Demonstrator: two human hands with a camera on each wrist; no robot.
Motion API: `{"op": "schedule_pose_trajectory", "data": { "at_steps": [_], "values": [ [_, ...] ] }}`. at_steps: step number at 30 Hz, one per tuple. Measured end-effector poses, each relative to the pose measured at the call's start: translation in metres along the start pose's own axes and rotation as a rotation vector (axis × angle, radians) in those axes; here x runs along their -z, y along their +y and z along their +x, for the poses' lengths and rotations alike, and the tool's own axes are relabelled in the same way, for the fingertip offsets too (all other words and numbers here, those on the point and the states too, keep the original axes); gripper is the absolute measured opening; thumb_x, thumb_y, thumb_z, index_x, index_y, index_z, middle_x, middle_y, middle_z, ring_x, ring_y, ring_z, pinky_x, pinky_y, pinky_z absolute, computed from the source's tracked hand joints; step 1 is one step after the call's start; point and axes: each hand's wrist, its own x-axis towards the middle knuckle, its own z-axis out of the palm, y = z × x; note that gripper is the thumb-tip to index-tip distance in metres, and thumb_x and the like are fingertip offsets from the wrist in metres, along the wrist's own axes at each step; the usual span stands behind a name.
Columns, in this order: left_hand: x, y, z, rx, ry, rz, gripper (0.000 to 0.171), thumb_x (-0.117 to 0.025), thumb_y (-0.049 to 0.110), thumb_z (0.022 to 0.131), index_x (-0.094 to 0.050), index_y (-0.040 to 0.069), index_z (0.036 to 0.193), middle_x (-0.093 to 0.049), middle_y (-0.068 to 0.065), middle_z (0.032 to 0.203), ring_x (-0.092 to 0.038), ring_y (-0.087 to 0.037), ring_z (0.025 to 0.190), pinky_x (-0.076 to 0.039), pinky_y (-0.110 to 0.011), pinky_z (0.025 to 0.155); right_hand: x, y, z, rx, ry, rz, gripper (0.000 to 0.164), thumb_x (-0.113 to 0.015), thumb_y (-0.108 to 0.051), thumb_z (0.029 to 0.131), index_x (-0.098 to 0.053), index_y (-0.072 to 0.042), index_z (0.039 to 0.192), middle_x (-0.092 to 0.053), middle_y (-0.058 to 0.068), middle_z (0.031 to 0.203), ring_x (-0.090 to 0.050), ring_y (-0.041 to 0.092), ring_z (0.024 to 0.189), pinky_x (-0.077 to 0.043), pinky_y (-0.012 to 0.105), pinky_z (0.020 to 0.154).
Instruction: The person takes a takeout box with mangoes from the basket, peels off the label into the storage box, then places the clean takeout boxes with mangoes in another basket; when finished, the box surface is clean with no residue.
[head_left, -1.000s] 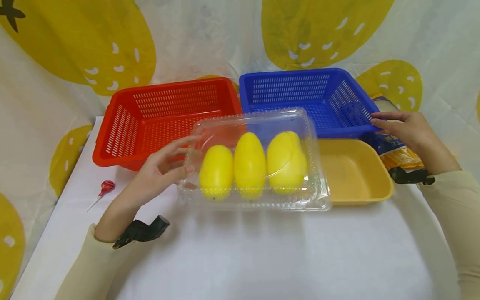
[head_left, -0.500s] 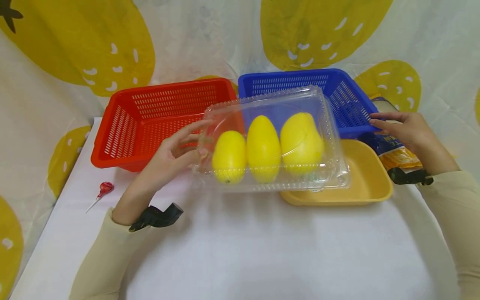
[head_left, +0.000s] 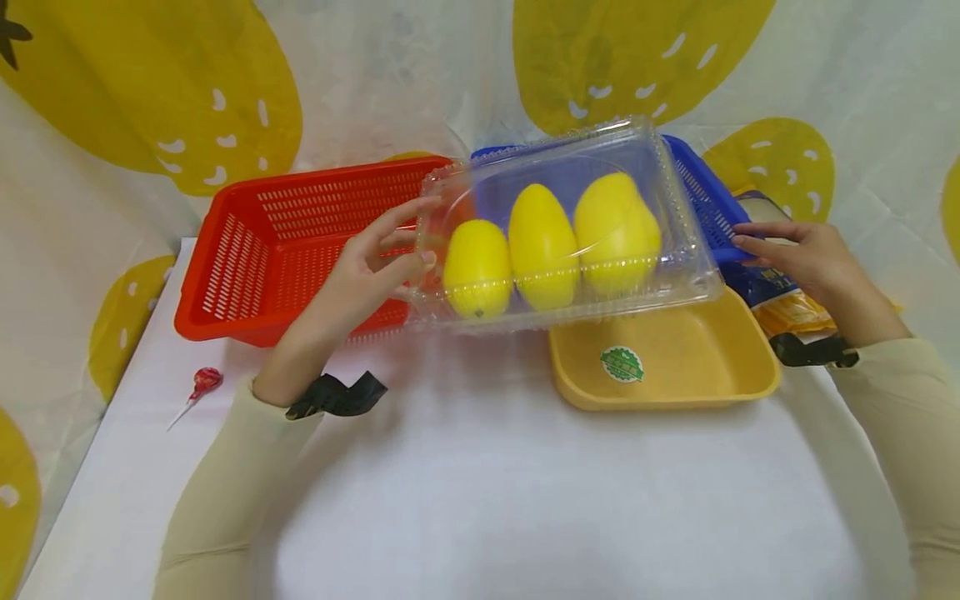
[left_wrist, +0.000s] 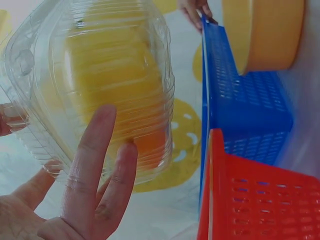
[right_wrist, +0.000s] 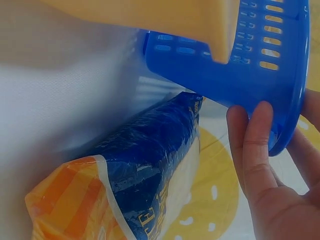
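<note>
My left hand [head_left: 367, 279] grips a clear plastic clamshell box [head_left: 690, 287] by its left end, thumb in front. Inside, three yellow mango-like fruits [head_left: 543, 246] stand side by side. The box is in the air, tilted with its right end higher, in front of the blue basket [head_left: 701, 196] and the red basket's right end. In the left wrist view, fingers [left_wrist: 82, 175] lie against the ribbed side of the box. My right hand [head_left: 810, 258] pinches the blue basket's right front corner, with fingers below the rim in the right wrist view.
A red basket [head_left: 255, 250] stands at the left. In front of the blue basket is a yellow plastic tub [head_left: 667, 402] with a green sticker. A blue and orange bag [right_wrist: 150, 155] lies beneath my right hand. A red lollipop [head_left: 206, 382] lies at the left.
My left hand has lifted the box of yellow fruits up, away and to the right, tilting it more and uncovering the tub's sticker. My right hand stays at the blue basket's corner.
</note>
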Motion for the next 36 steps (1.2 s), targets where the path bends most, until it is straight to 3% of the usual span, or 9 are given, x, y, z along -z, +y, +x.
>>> {"op": "schedule_pose_trajectory", "data": {
  "at_steps": [13,16,17,20,23,25,29,33,36],
  "values": [
    [-0.013,0.001,0.036,-0.032,0.040,-0.086,0.051,-0.056,0.020,0.096,-0.046,0.026,0.145,-0.055,-0.007,0.131,-0.058,-0.024,0.111,-0.059,-0.034,0.076,-0.004,0.000,0.003,-0.019,-0.008,0.018,0.013,-0.066,-0.044,0.090,-0.062,-0.054,0.084,-0.061,-0.034,0.080,-0.066,-0.009,0.073,-0.046,0.009,0.082],
    [-0.017,0.000,0.046,-0.040,0.042,-0.092,0.051,-0.055,0.020,0.096,-0.045,0.025,0.146,-0.054,-0.006,0.132,-0.057,-0.022,0.112,-0.060,-0.035,0.075,-0.004,0.000,0.001,-0.021,-0.011,0.036,0.011,-0.067,-0.043,0.090,-0.067,-0.051,0.097,-0.061,-0.034,0.084,-0.066,-0.008,0.075,-0.046,0.008,0.077],
    [-0.019,-0.001,0.050,-0.036,0.043,-0.098,0.051,-0.055,0.020,0.096,-0.045,0.025,0.146,-0.054,-0.007,0.132,-0.057,-0.022,0.112,-0.060,-0.035,0.075,-0.004,0.000,0.001,-0.017,-0.011,0.037,0.015,-0.067,-0.043,0.090,-0.068,-0.048,0.104,-0.061,-0.034,0.086,-0.067,-0.008,0.076,-0.045,0.007,0.070],
    [-0.025,-0.002,0.061,-0.019,0.049,-0.123,0.052,-0.055,0.021,0.096,-0.045,0.025,0.147,-0.056,-0.011,0.129,-0.059,-0.023,0.112,-0.060,-0.036,0.076,-0.003,0.001,-0.001,-0.011,-0.009,0.027,0.032,-0.067,-0.044,0.089,-0.067,-0.038,0.121,-0.057,-0.033,0.095,-0.067,-0.007,0.079,-0.047,0.009,0.072],
    [-0.033,-0.003,0.074,0.006,0.051,-0.172,0.053,-0.056,0.020,0.095,-0.046,0.025,0.146,-0.059,-0.014,0.123,-0.060,-0.024,0.110,-0.060,-0.037,0.075,-0.003,0.002,-0.003,-0.018,-0.007,0.014,0.037,-0.066,-0.047,0.089,-0.066,-0.037,0.124,-0.055,-0.032,0.097,-0.066,-0.009,0.080,-0.045,0.022,0.100],
    [-0.038,-0.005,0.082,0.021,0.054,-0.207,0.053,-0.057,0.020,0.094,-0.046,0.024,0.146,-0.060,-0.015,0.119,-0.062,-0.025,0.105,-0.060,-0.038,0.073,-0.004,0.003,-0.004,-0.022,-0.004,0.018,0.037,-0.065,-0.048,0.089,-0.066,-0.038,0.124,-0.055,-0.033,0.096,-0.065,-0.010,0.079,-0.034,0.041,0.113],
    [-0.048,-0.010,0.097,0.054,0.067,-0.248,0.053,-0.058,0.018,0.095,-0.045,0.022,0.146,-0.062,-0.015,0.112,-0.065,-0.024,0.095,-0.060,-0.039,0.071,-0.005,0.005,-0.005,-0.027,-0.006,0.042,0.035,-0.065,-0.048,0.089,-0.066,-0.040,0.123,-0.054,-0.033,0.094,-0.065,-0.010,0.078,-0.022,0.060,0.113],
    [-0.057,-0.017,0.108,0.095,0.096,-0.237,0.054,-0.059,0.020,0.095,-0.044,0.022,0.147,-0.062,-0.015,0.110,-0.065,-0.024,0.091,-0.060,-0.038,0.073,-0.004,0.004,-0.004,-0.022,-0.004,0.041,0.031,-0.066,-0.046,0.089,-0.067,-0.040,0.120,-0.055,-0.033,0.094,-0.066,-0.009,0.078,-0.039,0.029,0.108],
    [-0.063,-0.022,0.117,0.122,0.113,-0.208,0.055,-0.059,0.022,0.096,-0.042,0.023,0.148,-0.062,-0.016,0.113,-0.065,-0.025,0.091,-0.060,-0.037,0.073,-0.004,0.001,-0.002,-0.016,-0.002,0.027,0.035,-0.066,-0.046,0.089,-0.066,-0.038,0.123,-0.056,-0.031,0.098,-0.066,-0.008,0.079,-0.042,0.021,0.103]
  ]
}}
